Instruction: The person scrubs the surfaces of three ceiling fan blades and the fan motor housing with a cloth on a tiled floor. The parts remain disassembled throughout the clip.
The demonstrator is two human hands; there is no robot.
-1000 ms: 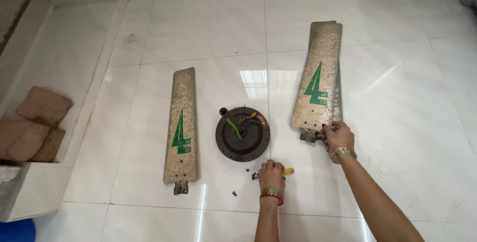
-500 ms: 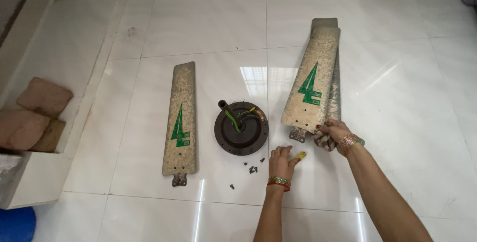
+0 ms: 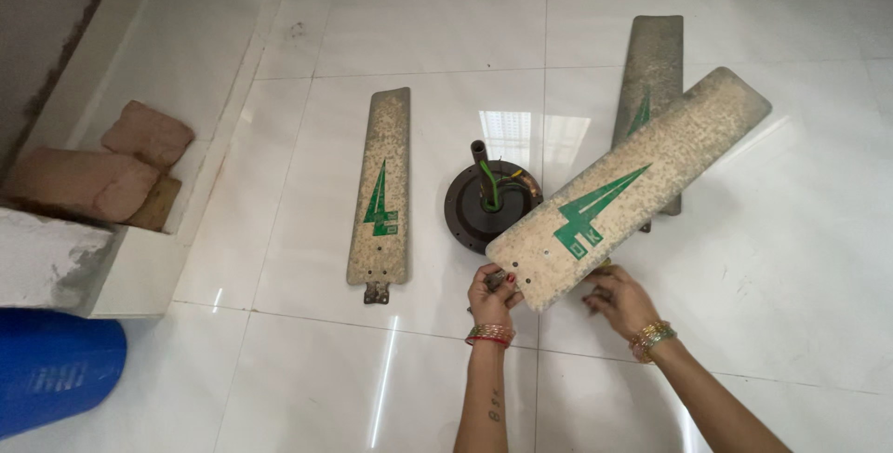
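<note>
Fan blade, near end gripped between left hand and right hand.

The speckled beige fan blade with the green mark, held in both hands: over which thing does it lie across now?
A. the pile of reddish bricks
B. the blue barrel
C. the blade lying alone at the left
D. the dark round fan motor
D: the held blade slants over the edge of the dark round fan motor, gripped at its near end by the left hand and right hand.

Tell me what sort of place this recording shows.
Probably a room in a home, used for a repair: glossy white floor tiles, a dismantled ceiling fan's motor hub and blades on them, bricks stacked on a ledge.
</note>
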